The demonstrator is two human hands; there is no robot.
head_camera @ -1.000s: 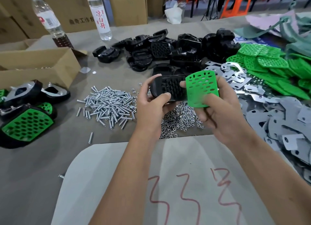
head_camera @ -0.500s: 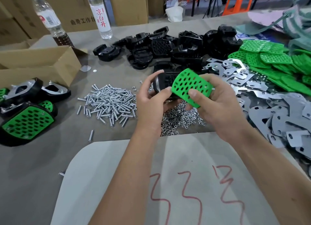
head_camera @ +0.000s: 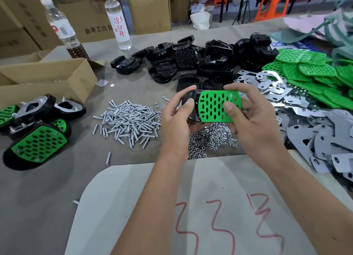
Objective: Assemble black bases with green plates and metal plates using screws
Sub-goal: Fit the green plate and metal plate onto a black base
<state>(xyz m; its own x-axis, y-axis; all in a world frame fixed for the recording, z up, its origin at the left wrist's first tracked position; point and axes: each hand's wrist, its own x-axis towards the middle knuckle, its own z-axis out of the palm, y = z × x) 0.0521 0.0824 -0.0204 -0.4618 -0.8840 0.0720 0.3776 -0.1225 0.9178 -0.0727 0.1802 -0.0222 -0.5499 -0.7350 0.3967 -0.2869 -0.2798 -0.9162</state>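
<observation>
My left hand [head_camera: 176, 121] grips a black base [head_camera: 190, 102] by its left end, above the table's middle. My right hand [head_camera: 252, 119] holds a perforated green plate [head_camera: 212, 106] flat on top of that base, thumb pressing its face and fingers over its far edge. Below the hands lies a heap of nuts [head_camera: 210, 140], and to the left a heap of screws [head_camera: 128, 121]. Loose black bases [head_camera: 191, 62] are piled behind, green plates [head_camera: 313, 73] at the right, metal plates [head_camera: 315, 128] in front of them.
Several finished assemblies [head_camera: 38, 138] lie at the left edge beside an open cardboard box [head_camera: 47, 79]. Two bottles [head_camera: 118, 20] stand at the back. A pale sheet with red marks [head_camera: 191, 207] covers the near table. One stray screw [head_camera: 108, 158] lies alone.
My right hand has swung the green plate from the base's right side leftward and laid it flat onto the base. My left hand kept its hold on the base.
</observation>
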